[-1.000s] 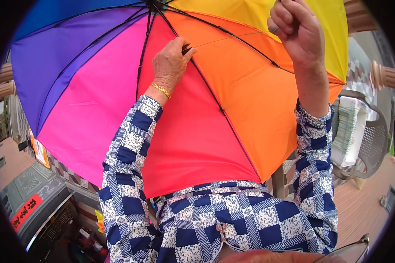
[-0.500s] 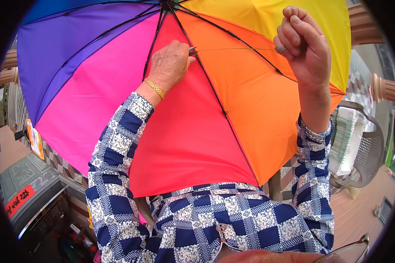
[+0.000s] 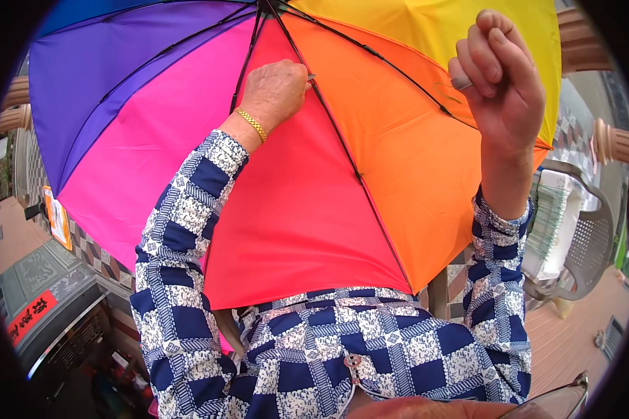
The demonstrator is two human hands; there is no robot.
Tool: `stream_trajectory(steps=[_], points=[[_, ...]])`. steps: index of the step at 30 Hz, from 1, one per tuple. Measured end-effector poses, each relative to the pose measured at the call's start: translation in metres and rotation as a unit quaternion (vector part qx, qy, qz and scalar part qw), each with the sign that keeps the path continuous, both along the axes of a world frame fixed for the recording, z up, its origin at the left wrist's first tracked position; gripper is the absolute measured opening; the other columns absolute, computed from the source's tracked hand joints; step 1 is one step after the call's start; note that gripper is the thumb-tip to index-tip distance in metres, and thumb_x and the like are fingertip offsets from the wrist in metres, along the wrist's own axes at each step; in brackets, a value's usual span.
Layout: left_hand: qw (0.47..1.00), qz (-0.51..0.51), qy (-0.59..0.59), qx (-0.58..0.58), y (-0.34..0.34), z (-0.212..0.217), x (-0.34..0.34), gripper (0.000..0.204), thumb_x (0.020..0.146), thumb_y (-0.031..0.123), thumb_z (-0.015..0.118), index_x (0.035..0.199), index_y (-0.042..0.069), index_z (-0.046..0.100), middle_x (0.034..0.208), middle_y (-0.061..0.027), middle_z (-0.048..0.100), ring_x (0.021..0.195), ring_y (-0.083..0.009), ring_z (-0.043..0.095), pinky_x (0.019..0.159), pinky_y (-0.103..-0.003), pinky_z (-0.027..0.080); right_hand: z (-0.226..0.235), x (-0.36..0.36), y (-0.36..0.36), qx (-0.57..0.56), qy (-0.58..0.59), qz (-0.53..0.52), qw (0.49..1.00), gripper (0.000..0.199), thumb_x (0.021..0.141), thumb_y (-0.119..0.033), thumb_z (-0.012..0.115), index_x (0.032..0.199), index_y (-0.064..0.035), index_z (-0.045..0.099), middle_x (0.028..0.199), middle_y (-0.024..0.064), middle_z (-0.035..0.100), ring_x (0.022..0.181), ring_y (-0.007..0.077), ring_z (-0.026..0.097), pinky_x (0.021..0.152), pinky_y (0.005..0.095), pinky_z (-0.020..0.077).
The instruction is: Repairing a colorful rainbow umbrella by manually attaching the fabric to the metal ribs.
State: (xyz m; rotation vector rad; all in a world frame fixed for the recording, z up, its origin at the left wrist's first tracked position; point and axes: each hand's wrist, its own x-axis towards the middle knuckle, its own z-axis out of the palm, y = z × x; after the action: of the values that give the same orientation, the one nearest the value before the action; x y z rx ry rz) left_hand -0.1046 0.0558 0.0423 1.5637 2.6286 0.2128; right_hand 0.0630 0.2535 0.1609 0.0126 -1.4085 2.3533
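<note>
An opened multicolour umbrella (image 3: 293, 230) spreads over my lap, its inside with the black ribs facing me. At the rib between the red and orange panels, my left hand (image 3: 276, 91) is closed around small thread snips (image 3: 311, 77), mostly hidden with just a metal tip showing. Raised over the yellow and orange panels, my right hand (image 3: 500, 84) is closed in a pinch. A thin yellowish thread (image 3: 446, 91) hangs in a loose curl beside it. A metal band (image 3: 461, 83) sits on one of its fingers. Whether the pinch also holds a needle cannot be made out.
A grey-brown plastic chair (image 3: 590, 241) stands at the right, carrying a white box (image 3: 555, 223) of thin pale-green items. Terracotta-coloured balusters (image 3: 613, 142) line the far right. At the left are an orange-edged sheet (image 3: 57, 218) and a dark cabinet (image 3: 63, 342) with a red paper strip.
The thread, which was stretched taut between my hands, now curls loosely near my right hand. That hand has shifted a little right. The snips' blades, parted before, now show only a tip.
</note>
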Motion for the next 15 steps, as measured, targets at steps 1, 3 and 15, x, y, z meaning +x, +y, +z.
stream_trajectory(steps=[1, 3, 15], points=[[1.000, 0.017, 0.003, -0.006, -0.011, 0.001, -0.002, 0.020, 0.080, 0.022, 0.063, 0.079, 0.002, 0.064, 0.079, -0.0156, 0.063, 0.076, -0.0316, 0.063, 0.064, -0.041, 0.051, 0.005, 0.000, -0.009, -0.027, 0.040, 0.006, 0.999, 0.014, 0.092, -0.013, 0.044, 0.099, -0.0039, 0.053, 0.061, -0.0024, 0.040, 0.048, 0.0068, 0.032, 0.047, 0.0233, 0.0299], [0.995, 0.083, -0.055, 0.024, -0.001, 0.002, 0.003, 0.020, 0.081, 0.021, 0.062, 0.082, 0.001, 0.062, 0.079, -0.0142, 0.063, 0.073, -0.0284, 0.063, 0.064, -0.039, 0.049, 0.029, 0.030, -0.018, -0.037, 0.130, 0.018, 0.991, 0.011, 0.088, -0.012, 0.053, 0.098, -0.0074, 0.054, 0.060, -0.0020, 0.044, 0.047, 0.0077, 0.034, 0.046, 0.0253, 0.0309], [0.889, 0.191, -0.348, 0.227, -0.094, 0.005, 0.051, 0.014, 0.081, 0.013, 0.063, 0.084, -0.001, 0.062, 0.069, 0.0029, 0.055, 0.066, -0.0030, 0.049, 0.059, -0.021, 0.042, 0.130, 0.129, -0.084, 0.029, 0.395, 0.488, 0.778, 0.007, 0.069, -0.007, 0.059, 0.068, -0.0058, 0.052, 0.053, 0.0032, 0.046, 0.043, 0.0151, 0.042, 0.040, 0.0340, 0.0350]])
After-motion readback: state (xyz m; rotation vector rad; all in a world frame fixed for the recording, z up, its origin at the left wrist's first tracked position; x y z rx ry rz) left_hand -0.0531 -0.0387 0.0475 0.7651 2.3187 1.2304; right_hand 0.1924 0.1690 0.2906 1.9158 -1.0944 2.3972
